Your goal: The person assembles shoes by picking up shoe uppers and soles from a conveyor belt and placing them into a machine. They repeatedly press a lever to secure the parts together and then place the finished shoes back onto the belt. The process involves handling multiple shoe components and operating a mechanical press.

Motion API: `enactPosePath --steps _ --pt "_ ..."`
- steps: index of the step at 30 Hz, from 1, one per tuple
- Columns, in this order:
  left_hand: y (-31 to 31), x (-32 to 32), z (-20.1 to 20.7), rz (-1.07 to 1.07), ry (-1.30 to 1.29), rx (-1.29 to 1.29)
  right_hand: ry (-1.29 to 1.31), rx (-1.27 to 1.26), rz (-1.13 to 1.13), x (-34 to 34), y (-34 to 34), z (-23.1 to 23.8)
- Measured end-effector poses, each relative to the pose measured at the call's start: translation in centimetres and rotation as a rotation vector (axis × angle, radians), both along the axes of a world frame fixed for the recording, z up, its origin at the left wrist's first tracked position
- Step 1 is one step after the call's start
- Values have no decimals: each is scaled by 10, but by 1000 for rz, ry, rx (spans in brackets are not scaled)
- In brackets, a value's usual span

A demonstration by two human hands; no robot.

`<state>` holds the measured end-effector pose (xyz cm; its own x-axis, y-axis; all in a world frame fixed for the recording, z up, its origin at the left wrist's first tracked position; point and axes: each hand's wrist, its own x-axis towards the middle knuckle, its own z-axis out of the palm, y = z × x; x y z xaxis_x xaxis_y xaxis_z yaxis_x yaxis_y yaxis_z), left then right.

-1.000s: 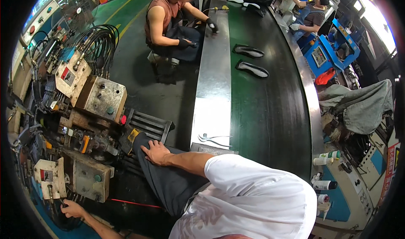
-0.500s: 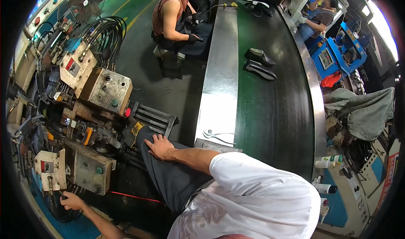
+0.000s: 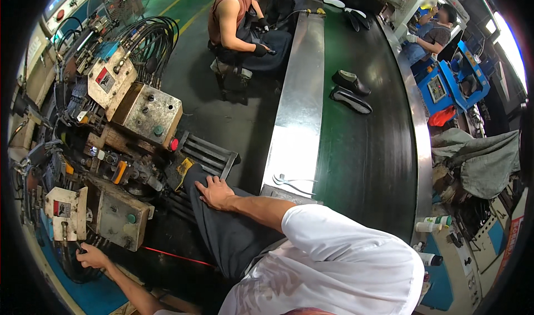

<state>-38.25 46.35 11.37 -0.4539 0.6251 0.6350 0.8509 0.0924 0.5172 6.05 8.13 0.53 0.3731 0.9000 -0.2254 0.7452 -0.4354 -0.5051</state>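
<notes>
My left hand [image 3: 93, 257] reaches down beside the worn shoe machine [image 3: 118, 217]. Its fingers are closed at a small dark part under the machine's cream panel [image 3: 67, 206], among black hoses; the part itself is mostly hidden. Flat on my knee, over the dark grey trouser leg [image 3: 208, 229], lies my right hand [image 3: 216, 194] with fingers spread and nothing in it. A pair of lasting pincers [image 3: 295, 184] rests on the steel ledge [image 3: 293, 115] to the right of that hand.
The dark green conveyor belt [image 3: 364, 159] carries a pair of black shoes [image 3: 351, 91], with more shoes farther up. One co-worker [image 3: 233, 31] sits ahead by the ledge; another [image 3: 431, 40] stands beyond the belt. A slatted black rack [image 3: 206, 154] is near my knee. Bottles [image 3: 429, 226] stand at right.
The whole view has shifted slightly, so the shoes and ledge sit a little lower and farther right. Both my hands keep their places on the machine part and the knee.
</notes>
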Motion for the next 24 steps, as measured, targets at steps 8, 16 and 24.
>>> enactPosePath --steps 8,16,24 --pt "1 4 -2 7 23 21 -29 22 -4 2 -3 1" --pt "7 -3 -5 -6 44 22 19 28 -11 3 -4 5" --pt "4 5 -2 -11 -12 23 3 37 -16 2 -4 -1"
